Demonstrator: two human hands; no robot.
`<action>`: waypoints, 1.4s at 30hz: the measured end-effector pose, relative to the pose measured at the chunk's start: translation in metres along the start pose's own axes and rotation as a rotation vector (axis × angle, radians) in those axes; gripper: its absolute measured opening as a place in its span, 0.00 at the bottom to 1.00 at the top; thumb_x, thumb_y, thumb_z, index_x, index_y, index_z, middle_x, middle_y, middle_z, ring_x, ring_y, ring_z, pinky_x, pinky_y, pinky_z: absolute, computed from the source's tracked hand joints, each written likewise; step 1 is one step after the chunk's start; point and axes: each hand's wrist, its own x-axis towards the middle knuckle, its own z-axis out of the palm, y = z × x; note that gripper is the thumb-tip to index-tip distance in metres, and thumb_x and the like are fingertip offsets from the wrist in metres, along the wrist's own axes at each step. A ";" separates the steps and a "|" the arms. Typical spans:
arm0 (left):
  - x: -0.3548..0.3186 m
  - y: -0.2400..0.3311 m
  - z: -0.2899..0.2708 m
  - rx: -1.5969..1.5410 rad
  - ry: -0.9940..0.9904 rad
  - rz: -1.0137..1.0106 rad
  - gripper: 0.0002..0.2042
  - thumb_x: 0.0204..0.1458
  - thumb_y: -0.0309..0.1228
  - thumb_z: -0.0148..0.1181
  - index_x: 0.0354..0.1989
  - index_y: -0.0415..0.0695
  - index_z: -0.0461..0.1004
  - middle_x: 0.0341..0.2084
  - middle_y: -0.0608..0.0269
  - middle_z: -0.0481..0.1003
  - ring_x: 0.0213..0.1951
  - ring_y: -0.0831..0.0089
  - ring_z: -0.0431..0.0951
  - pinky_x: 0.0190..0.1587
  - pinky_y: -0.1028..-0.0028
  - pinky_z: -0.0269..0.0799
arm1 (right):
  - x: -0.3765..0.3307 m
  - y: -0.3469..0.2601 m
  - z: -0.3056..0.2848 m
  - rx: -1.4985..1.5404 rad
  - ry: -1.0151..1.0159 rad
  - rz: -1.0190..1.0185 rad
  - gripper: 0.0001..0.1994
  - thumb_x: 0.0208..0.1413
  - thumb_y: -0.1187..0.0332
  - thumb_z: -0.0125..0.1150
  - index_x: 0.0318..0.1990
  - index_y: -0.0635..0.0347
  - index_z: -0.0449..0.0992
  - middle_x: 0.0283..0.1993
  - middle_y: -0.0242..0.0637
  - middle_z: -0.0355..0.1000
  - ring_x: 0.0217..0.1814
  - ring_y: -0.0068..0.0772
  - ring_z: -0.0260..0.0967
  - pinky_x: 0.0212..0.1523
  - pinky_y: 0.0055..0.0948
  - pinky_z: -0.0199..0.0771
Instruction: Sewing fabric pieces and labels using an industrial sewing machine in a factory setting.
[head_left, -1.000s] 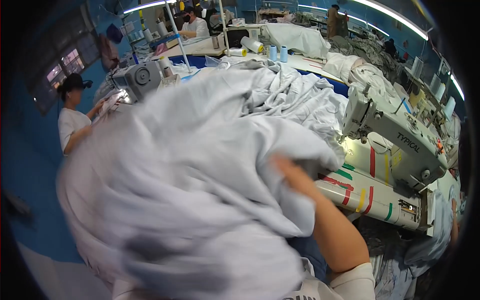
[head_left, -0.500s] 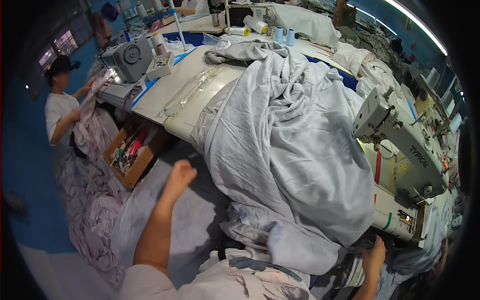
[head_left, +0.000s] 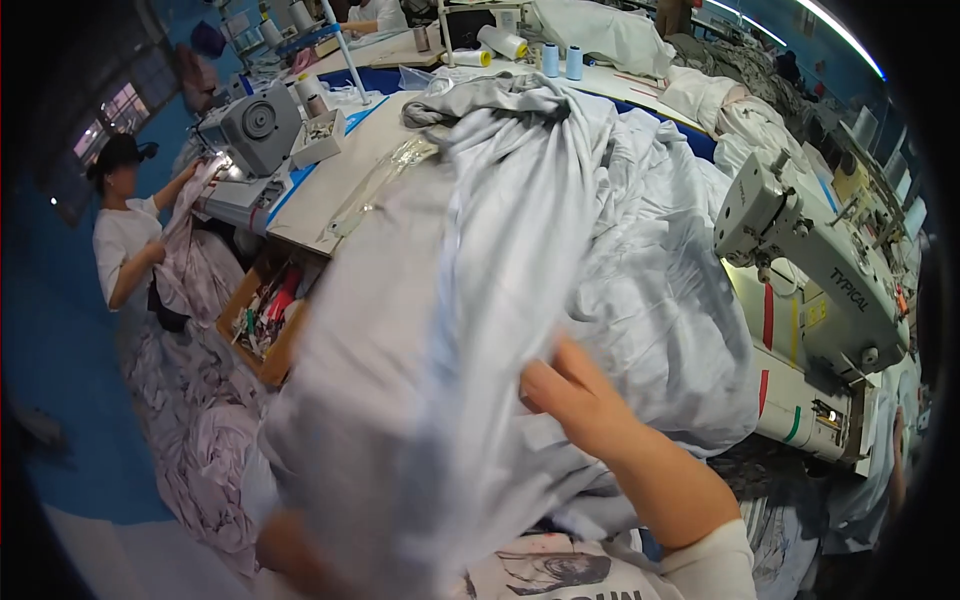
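A large light grey cloth (head_left: 660, 300) lies heaped over the sewing table, and a wide, motion-blurred part of it hangs toward me over the table's near edge. My right hand (head_left: 575, 395) is closed on the grey cloth near the middle, its fingers curled into the fabric. Low at the left, my left hand (head_left: 290, 550) is against the cloth's lower edge. It is smeared by motion and partly covered, so its fingers do not show. At the far end the cloth is bunched into dark folds.
An industrial sewing machine (head_left: 815, 250) stands at the right. Left of the cloth hangs a wooden drawer (head_left: 270, 365) of small tools. Thread cones (head_left: 500, 42) stand at the back. A co-worker (head_left: 130, 230) handles pinkish fabric beside another sewing machine (head_left: 255, 125).
My right hand has come from the lower right to the middle and taken hold of the cloth. My left hand has dropped lower left. The near cloth has spread leftward, covering the table's front.
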 end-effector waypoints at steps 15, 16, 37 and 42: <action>0.343 0.066 -0.007 -0.409 0.439 0.021 0.25 0.54 0.38 0.64 0.53 0.32 0.65 0.46 0.49 0.69 0.47 0.56 0.74 0.49 0.63 0.73 | -0.113 0.029 -0.076 -0.210 0.208 0.280 0.16 0.51 0.74 0.69 0.47 0.68 0.76 0.39 0.29 0.76 0.39 0.20 0.70 0.41 0.22 0.69; 0.373 0.067 -0.001 -0.489 0.420 0.023 0.23 0.54 0.37 0.64 0.51 0.33 0.67 0.44 0.50 0.70 0.45 0.55 0.75 0.48 0.62 0.74 | -0.124 0.031 -0.081 -0.197 0.226 0.287 0.16 0.50 0.74 0.69 0.47 0.67 0.76 0.40 0.30 0.76 0.39 0.20 0.70 0.42 0.22 0.69; 0.249 0.259 0.162 0.482 -0.144 1.074 0.13 0.56 0.23 0.58 0.49 0.32 0.74 0.38 0.54 0.79 0.41 0.67 0.82 0.48 0.73 0.77 | -0.016 0.015 -0.080 -0.315 0.427 -0.423 0.21 0.46 0.82 0.66 0.49 0.60 0.72 0.36 0.32 0.73 0.42 0.22 0.69 0.44 0.23 0.68; 0.295 0.235 0.112 0.580 0.052 0.914 0.13 0.55 0.19 0.56 0.50 0.33 0.74 0.39 0.55 0.80 0.43 0.70 0.81 0.49 0.75 0.76 | -0.039 0.018 -0.103 -0.262 0.591 -0.338 0.29 0.41 0.82 0.70 0.55 0.58 0.69 0.36 0.27 0.67 0.35 0.15 0.61 0.35 0.18 0.61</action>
